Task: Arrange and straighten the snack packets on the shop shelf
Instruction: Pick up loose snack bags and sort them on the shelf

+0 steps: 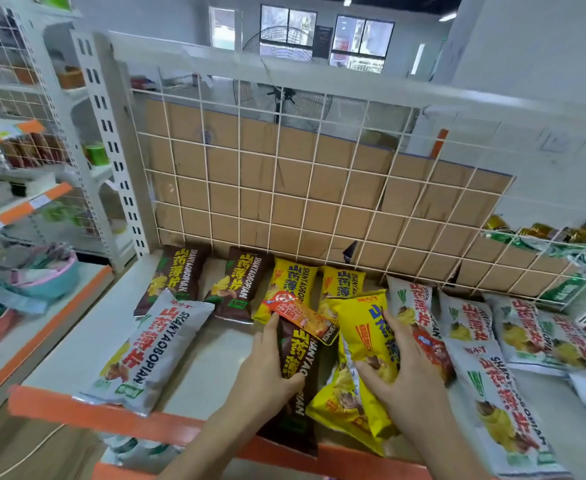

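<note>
"So, what has each hand got?"

"The left hand [270, 368] is curled round the long dark brown foil snack packet [300, 362], which lies at the front of the white metal shelf [215, 344], thumb across its face. The right hand [402, 372] grasps the puffy bright yellow packet [367, 327] just beside it, fingers wrapped over its right edge."

"And that small orange-red sachet [302, 317]?"

"It lies loose across the brown packet's far end. I'd lift it off first, or it may slide when the brown one moves."

"Where should the two go?"

"By colour, I'd say. The back row against the white wire grid [284, 188] has two brown packets [241, 282] on the left, then two yellow ones [291, 282]. Set each in front of its own kind, long edges parallel with its neighbours, label up."

"Anything to watch?"

"A second yellow packet [343, 407] sits under the held one and reaches the orange front lip [111, 414]. Mind it isn't dragged off."
</note>
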Demonstrator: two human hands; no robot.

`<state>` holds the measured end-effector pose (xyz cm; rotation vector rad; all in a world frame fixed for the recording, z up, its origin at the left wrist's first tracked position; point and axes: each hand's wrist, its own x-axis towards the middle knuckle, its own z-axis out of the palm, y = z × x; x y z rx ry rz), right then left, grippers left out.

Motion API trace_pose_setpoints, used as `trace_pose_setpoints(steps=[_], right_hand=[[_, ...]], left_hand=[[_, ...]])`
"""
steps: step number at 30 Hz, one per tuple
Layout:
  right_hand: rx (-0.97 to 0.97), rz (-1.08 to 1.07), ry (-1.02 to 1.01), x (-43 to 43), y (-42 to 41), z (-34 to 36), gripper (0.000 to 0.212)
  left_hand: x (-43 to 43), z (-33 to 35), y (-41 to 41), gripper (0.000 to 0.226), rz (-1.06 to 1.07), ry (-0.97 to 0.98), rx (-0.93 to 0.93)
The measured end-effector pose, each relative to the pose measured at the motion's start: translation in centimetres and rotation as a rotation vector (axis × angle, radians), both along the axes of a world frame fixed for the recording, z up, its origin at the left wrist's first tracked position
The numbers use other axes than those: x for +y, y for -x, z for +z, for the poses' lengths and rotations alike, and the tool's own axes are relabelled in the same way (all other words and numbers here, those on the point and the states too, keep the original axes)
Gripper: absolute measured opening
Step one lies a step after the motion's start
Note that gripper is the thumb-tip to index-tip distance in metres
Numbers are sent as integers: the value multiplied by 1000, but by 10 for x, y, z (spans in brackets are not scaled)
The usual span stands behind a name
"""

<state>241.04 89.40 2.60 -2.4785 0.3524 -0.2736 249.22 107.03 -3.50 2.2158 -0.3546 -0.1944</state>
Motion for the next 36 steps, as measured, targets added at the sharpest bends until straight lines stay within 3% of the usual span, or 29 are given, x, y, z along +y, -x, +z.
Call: trace_pose_setpoints(steps=[22,29,36], right_hand=[[-81,103,-56,-16,-18,-14,76],[-84,117,-52,4,-25,-13,77],[-93,59,-23,43,-34,-10,79]], left_hand=[[39,21,-16,90,129,17,-84],[72,17,-12,84,156,-80,-57],[102,16,-22,84,118,-56,-30]])
